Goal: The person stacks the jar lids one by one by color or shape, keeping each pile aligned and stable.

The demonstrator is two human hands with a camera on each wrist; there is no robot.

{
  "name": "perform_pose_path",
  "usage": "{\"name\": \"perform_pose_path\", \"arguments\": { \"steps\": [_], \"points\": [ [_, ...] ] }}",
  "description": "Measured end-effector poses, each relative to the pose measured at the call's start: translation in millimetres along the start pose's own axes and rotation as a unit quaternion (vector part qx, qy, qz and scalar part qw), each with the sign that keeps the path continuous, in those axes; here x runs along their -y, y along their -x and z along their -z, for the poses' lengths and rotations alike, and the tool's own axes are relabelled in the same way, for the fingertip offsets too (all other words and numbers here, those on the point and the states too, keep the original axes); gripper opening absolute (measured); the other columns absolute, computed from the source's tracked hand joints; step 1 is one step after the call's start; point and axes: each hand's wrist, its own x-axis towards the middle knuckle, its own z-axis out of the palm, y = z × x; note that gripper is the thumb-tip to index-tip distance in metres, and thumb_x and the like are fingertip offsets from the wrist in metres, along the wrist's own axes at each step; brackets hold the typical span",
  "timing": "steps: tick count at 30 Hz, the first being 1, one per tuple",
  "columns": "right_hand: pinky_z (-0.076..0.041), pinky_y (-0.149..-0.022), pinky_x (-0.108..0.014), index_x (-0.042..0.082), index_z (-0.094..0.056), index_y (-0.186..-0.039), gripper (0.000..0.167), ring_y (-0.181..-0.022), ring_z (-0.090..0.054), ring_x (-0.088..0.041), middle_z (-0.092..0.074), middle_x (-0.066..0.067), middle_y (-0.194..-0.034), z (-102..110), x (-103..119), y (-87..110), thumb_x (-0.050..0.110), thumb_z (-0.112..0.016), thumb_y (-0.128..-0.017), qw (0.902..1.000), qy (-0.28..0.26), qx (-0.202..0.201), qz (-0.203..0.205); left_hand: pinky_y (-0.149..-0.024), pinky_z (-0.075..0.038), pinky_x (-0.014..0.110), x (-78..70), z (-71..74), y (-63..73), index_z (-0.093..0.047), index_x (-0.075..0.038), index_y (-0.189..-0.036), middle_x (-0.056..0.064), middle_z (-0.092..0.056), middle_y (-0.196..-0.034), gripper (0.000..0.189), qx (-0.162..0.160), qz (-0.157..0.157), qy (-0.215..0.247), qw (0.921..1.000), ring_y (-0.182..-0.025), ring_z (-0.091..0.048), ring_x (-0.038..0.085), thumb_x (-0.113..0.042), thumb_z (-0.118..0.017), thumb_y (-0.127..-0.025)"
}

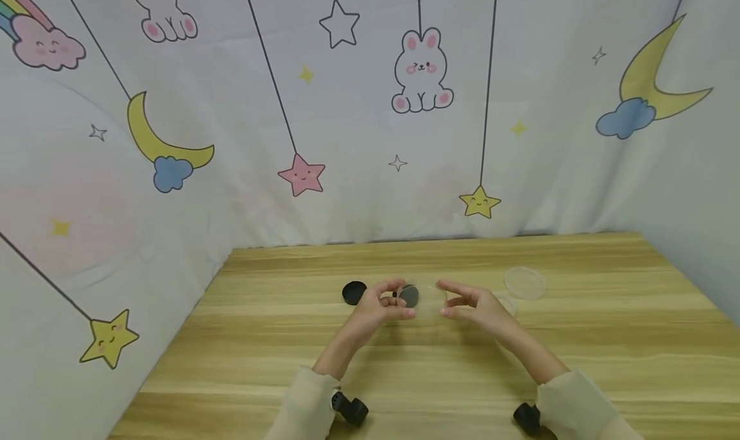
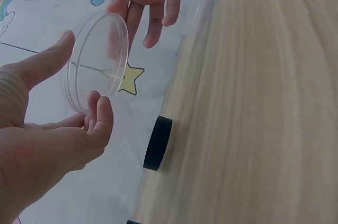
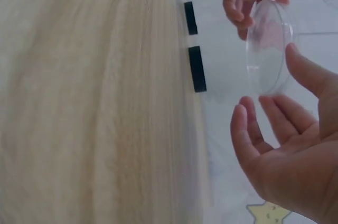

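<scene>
A clear, round petri dish (image 1: pixel 429 304) is held up over the table between both hands, its round faces turned sideways. My left hand (image 1: pixel 378 304) pinches its rim, thumb on one side and fingers on the other, as the left wrist view of the dish (image 2: pixel 97 57) shows. From the opposite side my right hand (image 1: pixel 482 306) pinches the rim too, thumb above and fingertips below in the right wrist view. Through the dish a black disc (image 1: pixel 408 295) shows from behind. Close beyond the left hand lies another black disc (image 1: pixel 354 292).
Two more clear round dishes, one farther back (image 1: pixel 525 282) and one partly behind the right hand (image 1: pixel 507 304), lie on the wood-grain table (image 1: pixel 428 388). A white cloth (image 1: pixel 358 119) printed with stars, moons and rabbits hangs along the table's back and sides.
</scene>
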Motion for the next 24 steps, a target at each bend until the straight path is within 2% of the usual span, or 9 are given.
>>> {"name": "perform_pose_path", "arguments": {
  "steps": [6, 9, 12, 15, 18, 24],
  "points": [
    [-0.051, -0.088, -0.023, 0.000, -0.043, -0.145, 0.063, -0.124, -0.053, -0.038, -0.044, -0.021, -0.150, 0, -6, -2.0, 0.017, -0.070, -0.090, 0.9992, -0.019, 0.034, -0.008, -0.082, -0.049, 0.024, 5.8, 2.5, 1.2, -0.037, -0.001, -0.148, 0.023, -0.043, -0.139, 0.076, 0.018, 0.010, -0.031, 0.9993, -0.084, -0.055, 0.011, -0.010, -0.076, -0.084],
    [-0.052, -0.087, -0.027, -0.002, -0.044, -0.143, 0.064, -0.125, -0.052, -0.041, -0.045, -0.023, -0.148, -3, -9, -2.6, 0.016, -0.071, -0.089, 0.9985, -0.004, 0.053, -0.009, -0.079, -0.048, 0.025, 10.7, 3.0, 1.5, -0.039, 0.000, -0.145, 0.022, -0.043, -0.141, 0.075, 0.024, 0.016, -0.049, 0.9984, -0.085, -0.055, 0.012, -0.010, -0.078, -0.081],
    [-0.052, -0.090, -0.036, -0.004, -0.044, -0.143, 0.065, -0.124, -0.052, -0.043, -0.047, -0.025, -0.145, -5, -14, -2.9, 0.017, -0.073, -0.087, 0.9974, 0.011, 0.071, -0.005, -0.075, -0.046, 0.025, 15.5, 2.7, 0.8, -0.042, 0.000, -0.141, 0.022, -0.046, -0.139, 0.074, 0.027, 0.023, -0.075, 0.9965, -0.085, -0.055, 0.012, -0.009, -0.080, -0.079],
    [-0.052, -0.092, -0.041, -0.006, -0.042, -0.143, 0.066, -0.124, -0.052, -0.044, -0.046, -0.027, -0.145, -6, -18, -3.0, 0.016, -0.072, -0.088, 0.9959, 0.006, 0.091, -0.002, -0.072, -0.045, 0.026, 17.1, 2.1, -0.4, -0.045, 0.000, -0.138, 0.021, -0.049, -0.131, 0.072, 0.028, 0.026, -0.102, 0.9940, -0.082, -0.054, 0.013, -0.009, -0.082, -0.077],
    [-0.051, -0.092, -0.038, -0.006, -0.041, -0.143, 0.066, -0.125, -0.050, -0.043, -0.045, -0.027, -0.146, -5, -21, -3.5, 0.015, -0.071, -0.088, 0.9947, -0.002, 0.102, -0.003, -0.070, -0.044, 0.026, 17.4, 2.0, -1.8, -0.047, 0.000, -0.136, 0.018, -0.048, -0.130, 0.071, 0.028, 0.027, -0.127, 0.9912, -0.081, -0.053, 0.014, -0.009, -0.083, -0.076],
    [-0.050, -0.086, -0.022, -0.006, -0.042, -0.143, 0.069, -0.122, -0.052, -0.038, -0.045, -0.029, -0.145, -4, -23, -3.2, 0.015, -0.074, -0.085, 0.9945, -0.002, 0.105, -0.003, -0.072, -0.041, 0.026, 18.6, 3.2, -2.7, -0.047, 0.000, -0.134, 0.014, -0.051, -0.119, 0.070, 0.037, 0.036, -0.142, 0.9885, -0.085, -0.047, 0.016, -0.008, -0.084, -0.074]
  ]
}}
